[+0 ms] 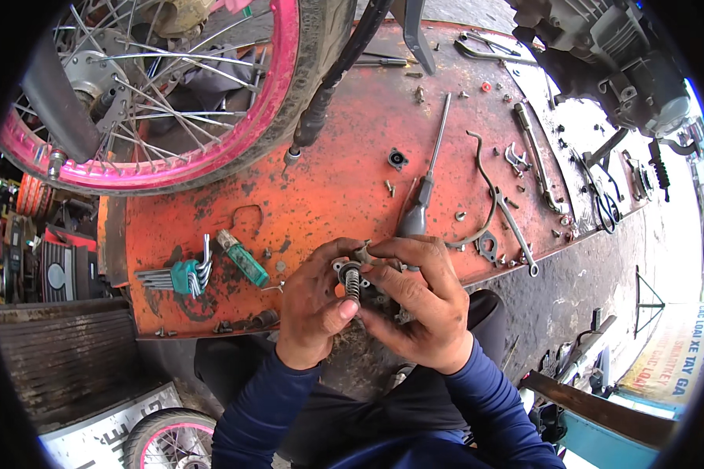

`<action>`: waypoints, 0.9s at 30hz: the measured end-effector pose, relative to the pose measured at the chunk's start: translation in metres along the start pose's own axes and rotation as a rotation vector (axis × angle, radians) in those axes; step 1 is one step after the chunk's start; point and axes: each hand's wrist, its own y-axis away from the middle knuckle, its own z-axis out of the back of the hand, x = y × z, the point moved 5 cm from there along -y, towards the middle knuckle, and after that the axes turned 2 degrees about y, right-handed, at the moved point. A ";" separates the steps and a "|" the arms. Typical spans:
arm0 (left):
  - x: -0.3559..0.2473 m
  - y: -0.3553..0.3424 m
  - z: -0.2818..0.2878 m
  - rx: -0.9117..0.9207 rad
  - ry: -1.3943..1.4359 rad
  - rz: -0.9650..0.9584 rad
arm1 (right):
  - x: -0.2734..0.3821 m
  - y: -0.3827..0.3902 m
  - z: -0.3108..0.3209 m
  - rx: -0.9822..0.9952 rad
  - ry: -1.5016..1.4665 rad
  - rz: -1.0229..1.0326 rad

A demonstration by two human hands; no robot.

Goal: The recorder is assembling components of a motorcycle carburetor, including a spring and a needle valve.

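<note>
"Entry one: the hands. What do I log?"
"On my head view, left hand [309,316]: curled about the left side of a small metal assembly [379,293], thumb tip at the lower end of its coil spring [353,285]. Whether it presses the spring, I cannot tell."
"And the right hand [426,309]?"
"Fingers bent, gripping the assembly from the right, forefinger reaching across its top. I place the piece between both hands, by the near edge of the worn red table [328,195]."
"Entry two: near surroundings?"
"One dark-handled screwdriver [418,205], just beyond the right hand. Left side: one hex key set [184,279] in a green holder; one green item [245,259], kind unclear to me. Right side: one combination wrench [518,238], one bent metal rod [485,180]."
"Outermost?"
"I list one pink-rimmed wheel [284,86], upper left; one engine [618,70], upper right."
</note>
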 end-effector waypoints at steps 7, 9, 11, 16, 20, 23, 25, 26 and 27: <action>-0.001 -0.001 -0.001 -0.033 0.040 0.062 | -0.006 -0.016 -0.009 0.123 -0.097 0.029; -0.003 -0.001 0.000 -0.018 0.047 0.022 | -0.009 -0.018 -0.012 0.124 -0.141 -0.032; 0.000 0.001 0.006 -0.038 0.114 0.043 | -0.011 -0.018 -0.016 0.133 -0.155 -0.073; 0.000 -0.001 0.008 -0.110 0.184 0.107 | -0.017 -0.025 -0.017 0.184 -0.154 -0.160; -0.001 0.000 0.012 -0.135 0.209 0.143 | -0.017 -0.027 -0.021 0.214 -0.121 -0.173; 0.002 0.000 0.015 -0.146 0.215 0.168 | -0.015 -0.029 -0.022 0.217 -0.109 -0.178; 0.004 0.000 0.016 -0.145 0.226 0.168 | -0.015 -0.029 -0.024 0.221 -0.105 -0.185; 0.004 0.000 0.017 -0.146 0.229 0.166 | -0.016 -0.029 -0.024 0.220 -0.100 -0.196; 0.004 0.000 0.016 -0.140 0.243 0.168 | -0.016 -0.029 -0.024 0.221 -0.099 -0.195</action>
